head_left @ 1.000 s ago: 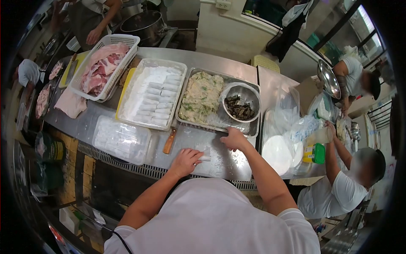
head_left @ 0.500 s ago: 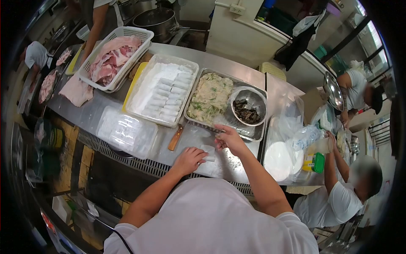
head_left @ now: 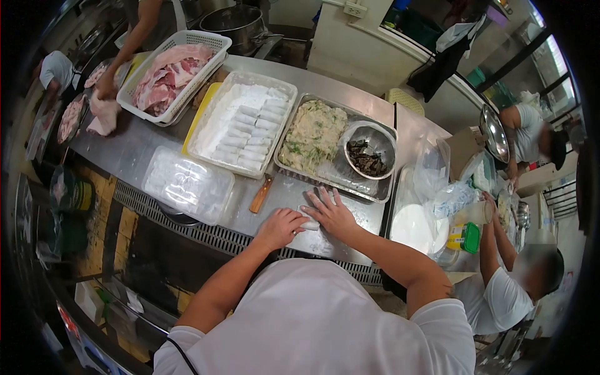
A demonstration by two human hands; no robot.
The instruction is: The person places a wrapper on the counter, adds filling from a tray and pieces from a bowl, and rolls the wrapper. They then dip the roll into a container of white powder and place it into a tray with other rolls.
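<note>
On the steel counter lies a small white wrapped roll (head_left: 308, 223), partly covered by my fingers. My left hand (head_left: 279, 229) has its fingers curled over the roll's left side. My right hand (head_left: 329, 214) rests flat with fingers spread, its thumb side against the roll's right end. Just beyond is a metal tray (head_left: 290, 166) holding pale minced filling with green bits (head_left: 311, 134) and a steel bowl (head_left: 391, 153) of dark pieces (head_left: 365, 157). Left of that, similar white rolls (head_left: 247, 136) sit in rows in a plastic tub (head_left: 195, 147) with white powder.
A wooden-handled tool (head_left: 261, 194) lies beside my left hand. A lidded plastic box (head_left: 187, 186) stands near the counter's front edge, a basket (head_left: 139, 109) of raw meat behind it. At left, a co-worker's hand (head_left: 107, 84) holds meat; others work at right.
My right hand has come down from beside the tray and spread flat by the roll. The flat white wrapper is now rolled up. At far left, a co-worker has lifted a meat piece.
</note>
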